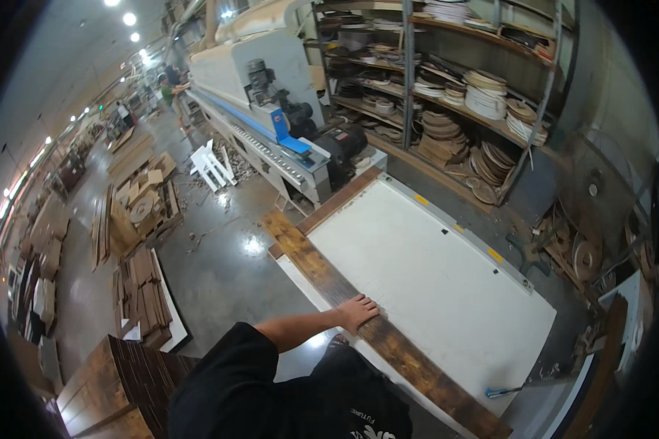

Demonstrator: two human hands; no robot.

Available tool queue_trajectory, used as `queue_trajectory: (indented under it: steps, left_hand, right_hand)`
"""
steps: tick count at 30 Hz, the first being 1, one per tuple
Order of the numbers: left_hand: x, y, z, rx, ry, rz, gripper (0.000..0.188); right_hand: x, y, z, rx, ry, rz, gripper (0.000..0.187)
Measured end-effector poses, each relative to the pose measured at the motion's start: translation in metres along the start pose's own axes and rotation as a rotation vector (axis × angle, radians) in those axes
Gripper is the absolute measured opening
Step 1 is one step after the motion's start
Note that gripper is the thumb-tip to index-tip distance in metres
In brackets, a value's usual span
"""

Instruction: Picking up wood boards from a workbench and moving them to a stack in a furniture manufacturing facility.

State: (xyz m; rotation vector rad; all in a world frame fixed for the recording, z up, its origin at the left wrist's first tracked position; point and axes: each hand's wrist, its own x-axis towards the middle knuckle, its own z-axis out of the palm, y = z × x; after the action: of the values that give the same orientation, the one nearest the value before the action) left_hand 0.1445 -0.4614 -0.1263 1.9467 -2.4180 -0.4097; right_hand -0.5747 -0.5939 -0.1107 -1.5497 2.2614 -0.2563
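Note:
A long dark-brown wood-grain board [322,272] lies along the near edge of a large white panel [432,271]. My left hand [358,313] rests on top of this board near its middle, fingers laid out over the surface. Its thumb side is hard to make out. My left forearm reaches in from a black sleeve. My right hand is out of sight. At the panel's near right corner lies a small tool with a blue end and a dark shaft [499,392].
A long edge machine with a blue bracket [289,135] stands ahead. Metal shelves [410,73] hold coiled edging rolls at the right. Brown boards are stacked on the floor [143,296] and beside me [110,388]. A person [172,91] works far off, left of the machine.

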Motion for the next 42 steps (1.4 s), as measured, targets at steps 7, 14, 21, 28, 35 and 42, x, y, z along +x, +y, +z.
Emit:
queue_trajectory:
  steps: [7,14,21,28,35,42]
  left_hand:
    - [0.021,0.004,0.012,-0.019,0.063,0.056,0.104]
    - [0.007,-0.003,0.012,-0.069,0.08,0.022,0.102]
    - [0.003,-0.009,0.013,-0.156,0.08,0.049,0.103]
    - [-0.004,-0.054,0.01,-0.361,0.445,0.149,0.088]
    - [-0.036,-0.205,-0.033,-0.129,0.343,-0.377,0.063]
    - [-0.044,-0.244,-0.02,-0.034,0.141,-0.32,0.067]
  right_hand:
    - [-0.087,-0.131,0.143,-0.022,0.264,-0.497,0.084]
    - [-0.221,-0.357,0.18,-0.245,-0.301,-0.951,0.126]
    - [-0.215,-0.339,0.209,-0.317,-0.209,-0.97,0.126]
    - [-0.221,-0.361,0.2,-0.297,-0.246,-0.871,0.109]
    - [-0.209,-0.37,0.235,-0.035,0.004,-0.512,0.046]
    - [-0.201,-0.379,0.252,-0.218,0.079,-0.524,0.036]
